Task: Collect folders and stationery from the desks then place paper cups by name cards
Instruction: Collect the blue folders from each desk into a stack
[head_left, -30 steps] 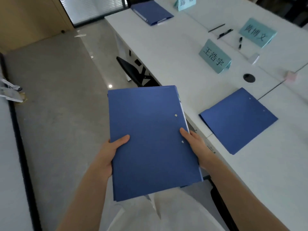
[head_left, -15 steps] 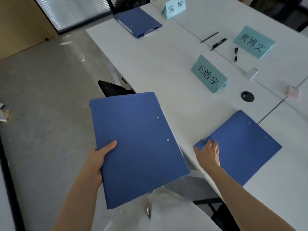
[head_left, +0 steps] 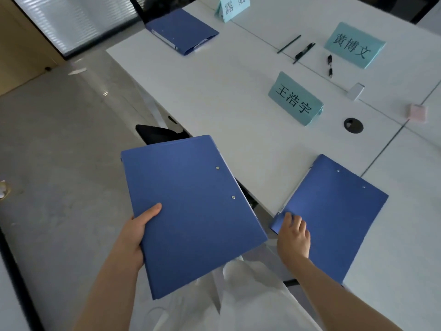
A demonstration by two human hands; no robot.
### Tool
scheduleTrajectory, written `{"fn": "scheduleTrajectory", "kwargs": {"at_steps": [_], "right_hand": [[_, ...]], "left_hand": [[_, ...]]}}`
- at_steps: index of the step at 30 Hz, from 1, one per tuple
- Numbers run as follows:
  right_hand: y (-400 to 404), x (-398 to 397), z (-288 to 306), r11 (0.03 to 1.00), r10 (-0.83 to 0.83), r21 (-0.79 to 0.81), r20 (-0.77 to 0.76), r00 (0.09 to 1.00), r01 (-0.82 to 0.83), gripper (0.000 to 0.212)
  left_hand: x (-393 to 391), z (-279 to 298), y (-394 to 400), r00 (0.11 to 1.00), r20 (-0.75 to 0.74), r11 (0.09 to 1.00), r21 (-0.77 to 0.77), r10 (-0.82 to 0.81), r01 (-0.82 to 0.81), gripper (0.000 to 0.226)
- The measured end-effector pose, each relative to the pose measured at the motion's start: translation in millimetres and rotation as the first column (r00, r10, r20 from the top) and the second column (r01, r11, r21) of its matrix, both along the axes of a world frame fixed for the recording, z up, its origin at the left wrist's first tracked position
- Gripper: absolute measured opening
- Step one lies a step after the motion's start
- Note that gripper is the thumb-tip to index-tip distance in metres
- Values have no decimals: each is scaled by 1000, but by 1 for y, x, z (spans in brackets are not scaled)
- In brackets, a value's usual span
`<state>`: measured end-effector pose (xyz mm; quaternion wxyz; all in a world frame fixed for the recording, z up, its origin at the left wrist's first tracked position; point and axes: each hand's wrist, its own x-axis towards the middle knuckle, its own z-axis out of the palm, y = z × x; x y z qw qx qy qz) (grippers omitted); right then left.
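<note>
My left hand (head_left: 133, 237) grips a blue folder (head_left: 191, 211) by its left edge and holds it flat in front of me, off the desk. A second blue folder (head_left: 334, 211) lies on the white desk (head_left: 226, 96) at its near edge. My right hand (head_left: 294, 235) rests on that folder's near left corner, which overhangs the edge; whether the fingers grip it I cannot tell. A third blue folder (head_left: 182, 31) lies at the desk's far end. Three teal name cards (head_left: 294, 100) (head_left: 354, 45) (head_left: 235, 7) stand on the desk. Pens (head_left: 304, 52) (head_left: 329, 65) and a pencil (head_left: 288, 44) lie between the cards.
A white eraser-like block (head_left: 355, 91) and a pink block (head_left: 417, 112) lie at the right. A round cable port (head_left: 353, 125) sits beside the nearest card. A black chair (head_left: 157, 134) is tucked under the desk. Grey floor stretches to my left.
My right hand let go of the held folder and came down on the corner of the folder on the desk. That folder has slid slightly toward the edge. My left hand alone holds the first folder.
</note>
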<state>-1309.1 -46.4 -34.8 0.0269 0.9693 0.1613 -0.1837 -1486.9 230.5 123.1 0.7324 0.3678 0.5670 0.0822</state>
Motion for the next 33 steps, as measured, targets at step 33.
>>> {"fn": "scheduleTrajectory", "kwargs": {"at_steps": [33], "right_hand": [[121, -168, 187, 404, 209, 724, 522, 827, -559, 49]], "left_hand": [[-106, 15, 58, 993, 113, 1000, 20, 16, -18, 38]]}}
